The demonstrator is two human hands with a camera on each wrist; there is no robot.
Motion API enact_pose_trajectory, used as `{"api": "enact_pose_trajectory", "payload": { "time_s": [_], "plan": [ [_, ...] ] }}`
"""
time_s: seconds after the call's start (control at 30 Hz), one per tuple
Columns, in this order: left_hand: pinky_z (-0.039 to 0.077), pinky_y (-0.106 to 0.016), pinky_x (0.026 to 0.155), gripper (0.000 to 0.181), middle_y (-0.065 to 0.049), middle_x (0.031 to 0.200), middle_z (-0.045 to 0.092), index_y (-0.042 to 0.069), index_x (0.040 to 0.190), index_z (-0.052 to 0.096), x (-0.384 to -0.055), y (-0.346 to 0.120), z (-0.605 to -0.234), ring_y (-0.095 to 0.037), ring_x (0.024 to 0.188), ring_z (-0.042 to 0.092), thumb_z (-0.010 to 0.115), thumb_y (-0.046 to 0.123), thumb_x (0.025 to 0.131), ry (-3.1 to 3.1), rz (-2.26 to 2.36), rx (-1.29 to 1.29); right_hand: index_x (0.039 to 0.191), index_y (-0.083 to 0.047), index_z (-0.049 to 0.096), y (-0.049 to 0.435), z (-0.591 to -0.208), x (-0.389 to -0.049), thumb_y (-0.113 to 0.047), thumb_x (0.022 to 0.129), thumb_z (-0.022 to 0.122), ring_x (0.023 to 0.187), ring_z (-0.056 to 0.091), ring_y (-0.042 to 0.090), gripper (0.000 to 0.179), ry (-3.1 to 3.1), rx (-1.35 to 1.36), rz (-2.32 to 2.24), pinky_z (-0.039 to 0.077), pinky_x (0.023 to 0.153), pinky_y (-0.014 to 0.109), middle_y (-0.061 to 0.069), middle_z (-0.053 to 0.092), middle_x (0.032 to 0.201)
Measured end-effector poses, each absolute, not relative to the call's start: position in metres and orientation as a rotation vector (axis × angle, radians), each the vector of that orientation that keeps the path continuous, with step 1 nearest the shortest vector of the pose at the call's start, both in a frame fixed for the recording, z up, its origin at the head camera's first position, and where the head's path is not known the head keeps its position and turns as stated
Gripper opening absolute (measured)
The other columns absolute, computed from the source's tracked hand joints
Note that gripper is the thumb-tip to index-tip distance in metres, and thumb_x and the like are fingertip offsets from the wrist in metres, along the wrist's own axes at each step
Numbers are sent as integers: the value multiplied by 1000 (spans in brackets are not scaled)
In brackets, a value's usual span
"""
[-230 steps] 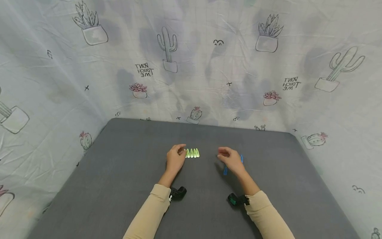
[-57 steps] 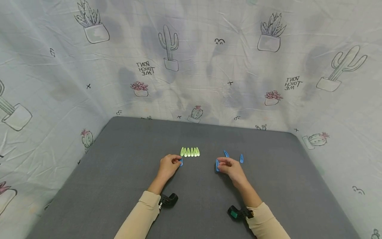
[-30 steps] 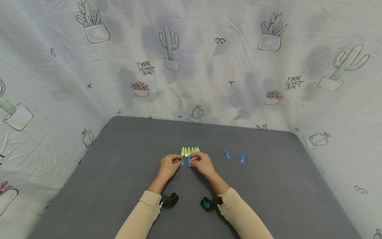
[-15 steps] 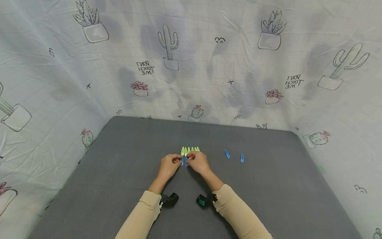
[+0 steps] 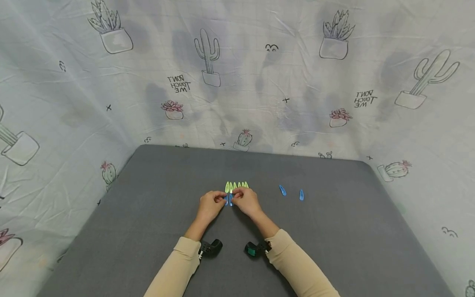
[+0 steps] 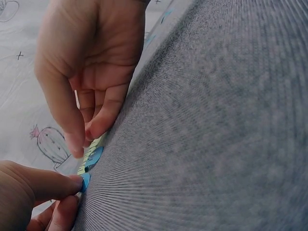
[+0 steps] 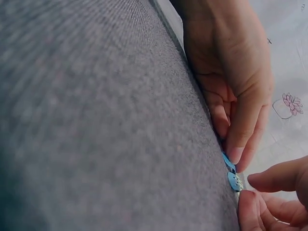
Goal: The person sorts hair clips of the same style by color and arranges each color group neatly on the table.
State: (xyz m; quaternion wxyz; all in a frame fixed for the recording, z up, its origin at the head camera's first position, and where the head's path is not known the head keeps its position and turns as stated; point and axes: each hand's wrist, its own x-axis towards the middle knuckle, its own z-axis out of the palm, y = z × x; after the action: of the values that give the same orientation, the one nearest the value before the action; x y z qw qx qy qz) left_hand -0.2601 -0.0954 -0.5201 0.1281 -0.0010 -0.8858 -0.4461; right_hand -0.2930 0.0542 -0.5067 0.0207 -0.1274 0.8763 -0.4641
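Blue snap hair clips are at both fingertips. My left hand pinches a blue hair clip against the table, below the left end of a row of yellow-green hair clips. Just to its right, my right hand holds a second blue hair clip between thumb and fingers. The two blue clips stand upright side by side, a narrow gap apart. Fingers partly cover both, and the right hand hides the lower right of the green row.
Two more blue hair clips lie to the right, one tilted and one nearly upright. They rest on a grey cloth-covered table. A pale curtain with cactus drawings hangs behind it and at the sides.
My right hand carried a blue clip from the right to beside the left one, then nudged it slightly left. The left hand stayed put lately. Earlier it was at the green row.
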Motion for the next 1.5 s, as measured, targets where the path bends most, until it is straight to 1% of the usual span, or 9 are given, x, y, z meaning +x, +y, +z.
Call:
{"api": "enact_pose_trajectory", "payload": {
  "time_s": [0.2,0.43,0.57,0.8,0.9,1.03,1.2,1.4,1.5],
  "plan": [
    [46,-26,61,16,-6,75,62,2,93,74,-260,-95,-519,-13,68,56,73,4,78,-2585,-1306,7,107,0,67,63,-506,-294,-5,80,70,80,66,20,28,2611,-400,-1567,51,63,25,11,68,89],
    [46,-25,61,15,-6,75,62,2,92,74,-261,-95,-519,-12,67,56,74,3,77,-2572,-1305,8,114,1,64,85,-500,-298,-4,83,68,96,67,28,32,2552,-449,-1659,54,77,33,15,68,104],
    [46,-26,62,15,-6,75,62,2,93,74,-260,-95,-519,-12,67,56,73,4,78,-2570,-1303,-1,118,4,61,100,-495,-299,-2,84,68,100,65,30,35,2527,-467,-1688,53,84,34,19,66,110],
    [46,-26,62,15,-6,75,62,3,93,74,-260,-95,-519,-12,67,56,73,4,78,-2576,-1304,1,127,11,51,131,-463,-287,-1,88,63,113,56,42,43,2469,-526,-1671,45,96,49,31,57,123],
    [46,-26,62,15,-6,75,62,3,93,74,-260,-95,-519,-12,67,55,73,4,78,-2577,-1304,4,128,12,49,146,-462,-289,-2,89,62,117,54,42,44,2473,-545,-1673,42,99,49,32,55,125],
    [45,-26,62,14,-5,75,62,4,93,74,-260,-95,-520,-12,67,55,73,4,78,-2575,-1309,6,129,10,50,169,-481,-304,-5,89,64,120,53,40,45,2501,-533,-1716,41,102,48,30,55,127],
    [45,-26,61,14,-5,75,61,4,92,74,-261,-95,-519,-12,67,54,73,4,78,-2575,-1318,13,130,6,51,196,-493,-311,-10,89,65,120,53,38,47,2578,-474,-1724,44,99,42,26,55,128],
    [45,-26,62,14,-5,74,61,3,92,74,-261,-95,-517,-12,67,54,73,4,78,-2579,-1317,24,132,7,49,220,-495,-310,-11,89,65,120,52,40,49,2548,-378,-1801,47,86,16,27,54,130],
    [45,-25,62,14,-5,75,61,4,92,74,-261,-95,-517,-12,67,54,73,4,78,-2582,-1317,21,132,7,48,228,-497,-310,-11,89,65,121,52,40,50,2536,-337,-1836,45,82,10,27,53,131]
  ]
}}
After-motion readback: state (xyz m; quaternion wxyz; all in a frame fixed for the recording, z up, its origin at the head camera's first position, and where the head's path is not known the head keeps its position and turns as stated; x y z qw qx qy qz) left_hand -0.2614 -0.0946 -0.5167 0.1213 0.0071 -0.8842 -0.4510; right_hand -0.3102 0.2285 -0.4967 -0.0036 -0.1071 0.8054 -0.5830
